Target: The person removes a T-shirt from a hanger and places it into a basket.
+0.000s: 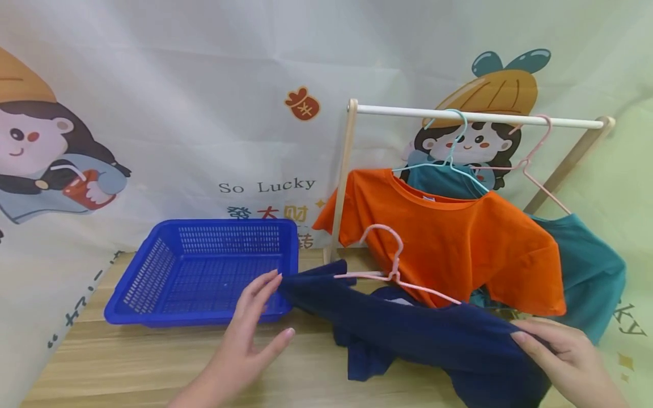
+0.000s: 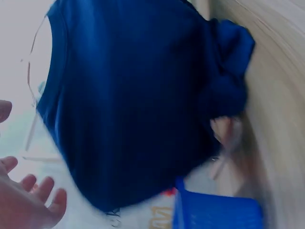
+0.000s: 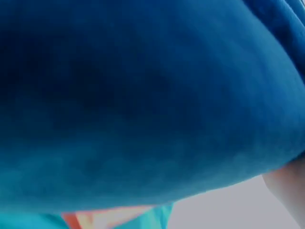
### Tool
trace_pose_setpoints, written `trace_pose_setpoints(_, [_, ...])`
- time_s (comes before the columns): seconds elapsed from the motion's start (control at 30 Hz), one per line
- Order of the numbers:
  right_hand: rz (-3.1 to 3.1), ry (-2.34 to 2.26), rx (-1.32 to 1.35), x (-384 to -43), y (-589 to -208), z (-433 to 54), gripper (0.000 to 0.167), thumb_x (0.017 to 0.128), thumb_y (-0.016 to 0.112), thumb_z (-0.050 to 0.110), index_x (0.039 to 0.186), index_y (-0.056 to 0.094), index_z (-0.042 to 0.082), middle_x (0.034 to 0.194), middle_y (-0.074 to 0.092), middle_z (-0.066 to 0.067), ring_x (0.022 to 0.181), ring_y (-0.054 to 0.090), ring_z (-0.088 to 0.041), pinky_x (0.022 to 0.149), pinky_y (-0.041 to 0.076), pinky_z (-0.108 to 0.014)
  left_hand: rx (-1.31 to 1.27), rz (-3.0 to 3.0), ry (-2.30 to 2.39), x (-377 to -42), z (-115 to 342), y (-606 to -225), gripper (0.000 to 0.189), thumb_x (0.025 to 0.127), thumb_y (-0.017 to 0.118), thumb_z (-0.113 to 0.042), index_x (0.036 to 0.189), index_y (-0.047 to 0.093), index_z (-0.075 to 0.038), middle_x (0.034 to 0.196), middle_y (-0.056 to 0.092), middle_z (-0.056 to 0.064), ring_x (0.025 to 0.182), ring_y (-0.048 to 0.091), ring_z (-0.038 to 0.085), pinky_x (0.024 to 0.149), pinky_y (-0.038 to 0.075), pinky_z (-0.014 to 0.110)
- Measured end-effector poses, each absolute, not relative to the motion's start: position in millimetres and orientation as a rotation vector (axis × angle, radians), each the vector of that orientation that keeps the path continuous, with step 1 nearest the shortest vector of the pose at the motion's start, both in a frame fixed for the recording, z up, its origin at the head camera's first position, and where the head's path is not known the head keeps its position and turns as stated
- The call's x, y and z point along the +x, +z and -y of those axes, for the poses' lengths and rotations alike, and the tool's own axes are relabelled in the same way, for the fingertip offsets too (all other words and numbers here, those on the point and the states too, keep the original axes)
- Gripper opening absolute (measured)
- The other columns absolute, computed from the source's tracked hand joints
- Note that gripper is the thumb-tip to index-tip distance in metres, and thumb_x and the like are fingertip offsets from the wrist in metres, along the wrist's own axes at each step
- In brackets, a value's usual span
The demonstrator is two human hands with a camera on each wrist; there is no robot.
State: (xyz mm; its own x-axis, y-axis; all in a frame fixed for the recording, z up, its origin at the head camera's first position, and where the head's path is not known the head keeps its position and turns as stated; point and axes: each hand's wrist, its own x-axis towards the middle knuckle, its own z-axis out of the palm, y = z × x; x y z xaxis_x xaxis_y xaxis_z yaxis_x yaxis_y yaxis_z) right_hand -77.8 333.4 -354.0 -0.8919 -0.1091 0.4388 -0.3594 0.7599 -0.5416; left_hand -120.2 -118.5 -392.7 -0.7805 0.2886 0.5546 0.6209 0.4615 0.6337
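Observation:
A navy T-shirt (image 1: pixel 403 328) hangs on a pink hanger (image 1: pixel 395 272), whose hook stands up out of the neckline, in front of the rack. My right hand (image 1: pixel 561 351) pinches the shirt's right shoulder between thumb and fingers. With its fingers straight and thumb spread, my left hand (image 1: pixel 250 334) has its fingertips right at the left sleeve. In the left wrist view those loose fingers (image 2: pixel 40 195) show beside the navy cloth. Navy cloth (image 3: pixel 143 105) fills most of the right wrist view and hides the right fingertips.
A blue plastic basket (image 1: pixel 201 314) stands at the left on the wooden table (image 1: pixel 127 362). Behind the navy shirt, a rack's white rail (image 1: pixel 398 110) carries an orange T-shirt (image 1: pixel 439 243) on a mint hanger (image 1: pixel 451 150) and a teal T-shirt (image 1: pixel 592 266) on a pink one.

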Motion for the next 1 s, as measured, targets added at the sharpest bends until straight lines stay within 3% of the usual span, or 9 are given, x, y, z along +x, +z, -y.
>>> trace_pose_setpoints(0.1, [2.452,1.106,0.632,-88.0,-358.9,-316.3,0.030,0.082,0.060,-0.015,0.100,0.072,0.006,0.095,0.069,0.015,0.085,0.062,0.003,0.075,0.046,-0.007,-0.803,2.310,-1.203,-113.7,112.5,-382.3,0.078,0.081,0.072,-0.012,0.148,0.031,-0.014,0.152,0.029,0.004,0.139,0.028,0.020,0.112,0.024,0.021])
trace_pose_setpoints(0.2, [2.371,1.199,0.845,-97.4,-362.3,-297.1,0.036,0.078,0.060,-0.020,0.102,0.071,0.006,0.099,0.070,0.011,0.088,0.064,-0.001,0.079,0.048,-0.010,-0.840,2.286,-1.149,-107.4,106.8,-372.5,0.072,0.082,0.071,-0.014,0.146,0.036,-0.014,0.148,0.038,0.004,0.136,0.035,0.020,0.112,0.020,0.017])
trace_pose_setpoints(0.27, [2.348,1.172,0.938,-103.6,-364.6,-284.3,0.034,0.078,0.063,-0.017,0.100,0.071,0.006,0.097,0.070,0.008,0.087,0.064,-0.003,0.078,0.049,-0.012,-0.856,2.287,-1.150,-103.8,103.0,-368.2,0.067,0.085,0.069,-0.013,0.144,0.039,-0.015,0.143,0.045,0.003,0.131,0.042,0.018,0.111,0.024,0.015])
trace_pose_setpoints(0.4, [2.344,1.048,1.026,-111.7,-370.0,-263.8,0.031,0.072,0.071,-0.012,0.094,0.073,0.009,0.089,0.071,0.005,0.081,0.064,-0.005,0.078,0.050,-0.013,-0.889,2.330,-1.323,-99.9,97.3,-365.4,0.056,0.090,0.064,-0.012,0.142,0.042,-0.011,0.124,0.060,0.002,0.110,0.059,0.011,0.098,0.043,0.018])
trace_pose_setpoints(0.5, [2.306,1.009,1.095,-115.5,-373.0,-252.4,0.033,0.068,0.074,-0.012,0.093,0.072,0.010,0.086,0.071,0.003,0.080,0.063,-0.005,0.078,0.049,-0.012,-0.869,2.378,-1.453,-100.5,96.3,-367.0,0.029,0.093,0.059,-0.013,0.122,0.060,-0.010,0.111,0.067,0.000,0.094,0.063,0.005,0.081,0.054,0.022])
trace_pose_setpoints(0.6, [2.217,1.040,1.179,-119.9,-374.1,-244.7,0.032,0.070,0.073,-0.012,0.094,0.071,0.009,0.083,0.068,0.003,0.078,0.058,-0.005,0.074,0.045,-0.013,-0.841,2.354,-1.445,-102.3,97.1,-370.3,0.010,0.092,0.060,-0.010,0.093,0.067,-0.016,0.097,0.070,-0.004,0.084,0.062,0.003,0.069,0.054,0.020])
trace_pose_setpoints(0.63, [2.178,1.049,1.208,-121.7,-374.1,-243.1,0.028,0.073,0.072,-0.009,0.095,0.071,0.008,0.083,0.067,0.003,0.079,0.056,-0.006,0.073,0.044,-0.014,-0.830,2.334,-1.421,-102.6,97.8,-371.3,0.012,0.091,0.061,-0.009,0.086,0.066,-0.019,0.096,0.071,-0.005,0.081,0.061,0.002,0.066,0.052,0.018])
trace_pose_setpoints(0.77, [2.086,1.055,1.225,-125.9,-371.4,-242.7,0.020,0.081,0.067,-0.005,0.098,0.071,0.006,0.088,0.065,0.000,0.085,0.052,-0.010,0.075,0.040,-0.019,-0.790,2.216,-1.316,-104.5,102.1,-371.6,0.018,0.087,0.065,-0.002,0.083,0.069,-0.019,0.089,0.069,-0.007,0.076,0.060,0.002,0.062,0.047,0.014])
trace_pose_setpoints(1.0, [2.154,1.028,1.060,-122.3,-362.3,-260.1,0.033,0.078,0.063,-0.014,0.102,0.072,0.006,0.099,0.069,-0.001,0.094,0.056,-0.008,0.084,0.042,-0.015,-0.705,2.166,-1.230,-104.8,116.0,-364.3,0.019,0.084,0.068,-0.001,0.087,0.071,-0.019,0.086,0.070,-0.007,0.082,0.064,0.004,0.064,0.048,0.011])
